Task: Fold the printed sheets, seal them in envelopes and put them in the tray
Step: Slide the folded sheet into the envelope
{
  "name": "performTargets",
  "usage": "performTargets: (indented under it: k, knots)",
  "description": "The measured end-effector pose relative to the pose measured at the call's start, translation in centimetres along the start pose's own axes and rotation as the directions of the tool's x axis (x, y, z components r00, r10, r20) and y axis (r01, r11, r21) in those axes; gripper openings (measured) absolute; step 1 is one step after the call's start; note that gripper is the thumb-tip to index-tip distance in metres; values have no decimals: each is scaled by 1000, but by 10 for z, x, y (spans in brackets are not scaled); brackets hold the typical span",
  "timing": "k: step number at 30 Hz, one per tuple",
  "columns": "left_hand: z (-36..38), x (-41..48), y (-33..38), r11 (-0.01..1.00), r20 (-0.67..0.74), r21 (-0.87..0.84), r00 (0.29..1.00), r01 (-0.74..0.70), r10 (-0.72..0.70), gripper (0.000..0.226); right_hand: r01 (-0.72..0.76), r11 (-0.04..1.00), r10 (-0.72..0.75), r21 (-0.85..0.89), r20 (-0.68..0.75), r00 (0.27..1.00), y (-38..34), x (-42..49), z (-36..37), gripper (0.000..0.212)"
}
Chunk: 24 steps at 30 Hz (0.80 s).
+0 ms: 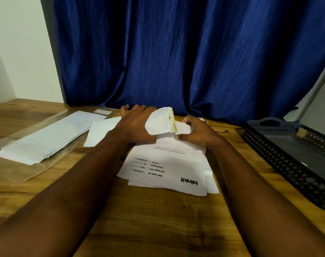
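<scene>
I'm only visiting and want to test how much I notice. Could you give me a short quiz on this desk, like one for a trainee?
1. True or false: the black tray stands to the left of the printed sheets.
2. Which word is printed large on the top sheet? A) blinkit B) invoice C) receipt
3. Fill in: the right hand pinches white paper beside the raised envelope flap, which has a ____ strip along its edge.

Key: 1 false, the tray is on the right; 2 A; 3 yellow.
</scene>
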<state>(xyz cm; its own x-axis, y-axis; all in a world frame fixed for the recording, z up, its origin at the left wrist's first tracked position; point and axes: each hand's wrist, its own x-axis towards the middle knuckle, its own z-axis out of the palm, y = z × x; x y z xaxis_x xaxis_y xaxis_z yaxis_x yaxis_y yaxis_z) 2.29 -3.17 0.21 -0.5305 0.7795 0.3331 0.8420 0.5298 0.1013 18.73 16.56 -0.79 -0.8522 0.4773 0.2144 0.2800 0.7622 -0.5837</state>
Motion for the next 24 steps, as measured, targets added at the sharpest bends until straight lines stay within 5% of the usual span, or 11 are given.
performTargets:
  k: [5,8,15,24]
  knots:
    - [2,-3,0,1000,-42,11,999,-19,20,110,-4,988,55,156,-321,946,13,6,-12,23]
    - [4,-2,0,1000,-42,13,999,-23,23,110,-11,907,207,420,-424,882,13,3,-24,18]
    - [9,-2,-5,1000,-42,7,999,-30,30,108,-47,676,162,735,-86,983,15,-8,-40,27]
    - [11,0,-11,999,-46,42,999,-1,3,109,-170,727,161,665,76,984,34,-10,-37,32]
